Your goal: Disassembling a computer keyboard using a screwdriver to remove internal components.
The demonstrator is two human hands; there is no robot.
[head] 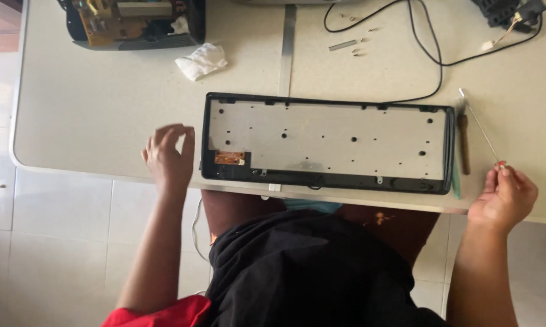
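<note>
A thin metal rod (480,126), silvery and straight with a small bent tip at its far end, lies slanted on the desk (103,109) near the right edge, and the right hand (504,195) pinches its near end between thumb and fingertips, the rest of the fingers curled in. Just left of the rod lie a brown-handled tool (464,145) and a slim green stick (455,180), both running alongside the right end of the opened keyboard case (327,144). That case is a long black frame lying flat at the front edge of the desk, between the two hands; inside it shows a pale grey sheet dotted with small dark holes, and a small orange circuit patch (231,158) sits in its near left corner. No labels or packages can be made out on it. The left hand (169,156) hovers just beside the left end of the case, fingers loosely bent and half open, holding nothing. Farther back, a crumpled white cloth (201,60) lies on the desk, and behind it an open black device (133,23) shows a yellow-brown circuit board. A flat grey metal strip (287,49) runs back from the case. A black cable (427,51) loops across the right rear of the desk, with a few small screws (356,52) near it.
</note>
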